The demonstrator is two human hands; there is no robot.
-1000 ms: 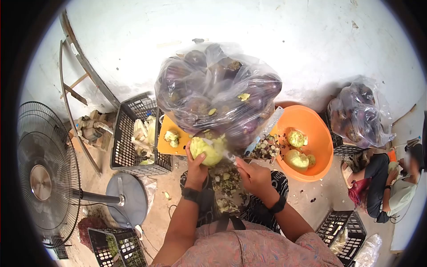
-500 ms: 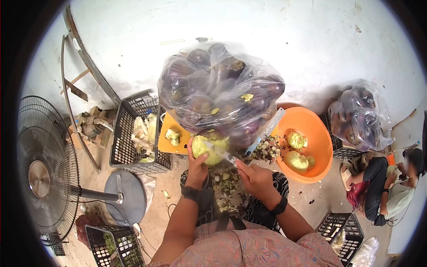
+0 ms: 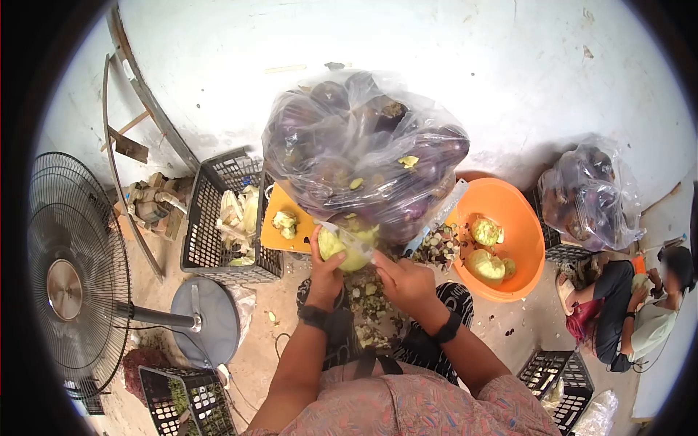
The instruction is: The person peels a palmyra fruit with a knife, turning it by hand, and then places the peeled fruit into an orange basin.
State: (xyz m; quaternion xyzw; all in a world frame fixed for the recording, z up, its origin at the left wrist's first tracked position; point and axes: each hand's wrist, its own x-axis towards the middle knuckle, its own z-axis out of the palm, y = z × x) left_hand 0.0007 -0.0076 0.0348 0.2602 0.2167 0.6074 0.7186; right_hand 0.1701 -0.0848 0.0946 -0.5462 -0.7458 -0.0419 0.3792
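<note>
My left hand (image 3: 325,272) grips a round, peeled, pale green eggplant (image 3: 347,251) from its left side, thumb across the front. My right hand (image 3: 404,282) is closed around the handle of a knife (image 3: 358,243), whose blade lies against the eggplant's upper face; my fingers hide most of the handle. Just beyond my hands, a clear plastic bag (image 3: 363,156) bulges with purple eggplants. An orange board (image 3: 291,200) beneath the bag bears a pale trimmed piece (image 3: 285,224) left of my hand. Dark and pale peelings (image 3: 372,309) litter the floor between my knees.
An orange basin (image 3: 527,218) with several peeled eggplants stands at the right. At the left are a black crate (image 3: 200,232) with pale scraps and a standing fan (image 3: 73,283). Another person (image 3: 643,312) sits at the far right near a second bag of eggplants (image 3: 589,196).
My right hand has drawn slightly left and inward, bringing the knife closer over the eggplant. My left hand keeps its hold. The whole view has shifted a little.
</note>
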